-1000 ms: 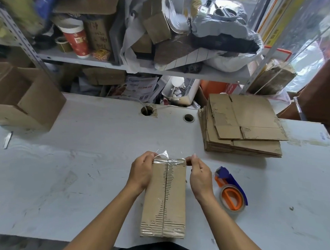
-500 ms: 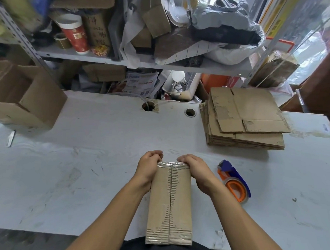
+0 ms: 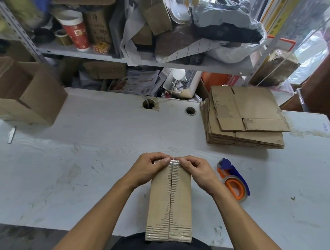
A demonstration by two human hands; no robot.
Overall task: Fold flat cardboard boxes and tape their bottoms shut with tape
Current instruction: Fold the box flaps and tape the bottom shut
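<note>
Box: the folded cardboard box [image 3: 169, 204] lies lengthwise on the worktop [image 3: 83, 168] straight in front of me, near end at my body, far end toward 12 o'clock, its taped seam facing up.
Tape on box: clear strips cross the near end and the far end.
My left hand [image 3: 147, 168]: fingers curled over the far left corner of the box, thumb pressing the tape there.
My right hand [image 3: 197, 169]: fingers curled over the far right corner, thumb pressing the tape beside my left thumb.
Tape dispenser [image 3: 233, 179]: orange and blue, lying on the worktop just beside my right wrist, at 3 o'clock from the box's far end.
Flat boxes [image 3: 245, 117]: a stack at 1 o'clock, well apart from the box.
Open box [image 3: 27, 92]: at 10 o'clock, at the worktop's left edge.
Small blade [image 3: 11, 135]: near that open box.
Shelf [image 3: 106, 56]: at 12 o'clock behind the worktop, crowded with clutter.
</note>
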